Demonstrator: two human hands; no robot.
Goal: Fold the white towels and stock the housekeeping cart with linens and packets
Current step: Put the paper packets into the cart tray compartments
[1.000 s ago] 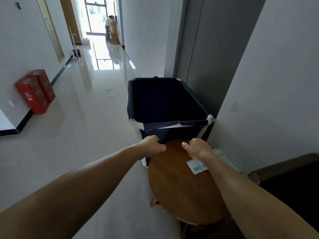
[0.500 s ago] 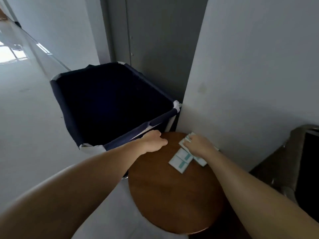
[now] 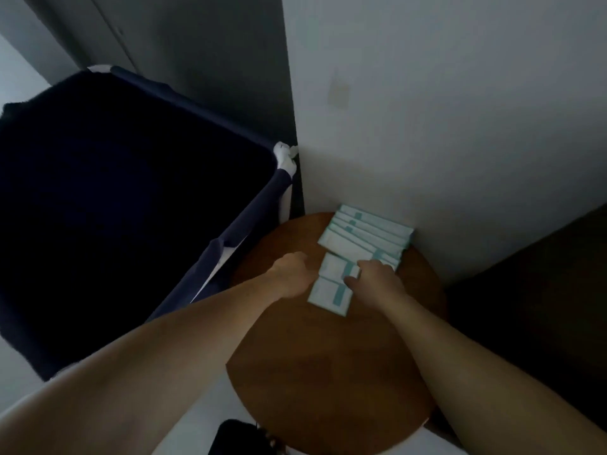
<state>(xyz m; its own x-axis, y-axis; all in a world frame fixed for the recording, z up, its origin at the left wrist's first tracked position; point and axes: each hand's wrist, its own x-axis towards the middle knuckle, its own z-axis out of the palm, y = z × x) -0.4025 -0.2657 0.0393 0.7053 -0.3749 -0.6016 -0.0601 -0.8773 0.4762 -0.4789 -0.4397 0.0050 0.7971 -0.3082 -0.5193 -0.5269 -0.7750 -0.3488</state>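
We see a deep navy fabric cart bin (image 3: 131,192), plain, with white caps at its corners. The round wooden table (image 3: 328,372) is a warm reddish brown. The flat white packets (image 3: 368,238) each bear a teal band. The painted wall (image 3: 460,110) is pale grey, the panelled door (image 3: 213,60) a darker grey.
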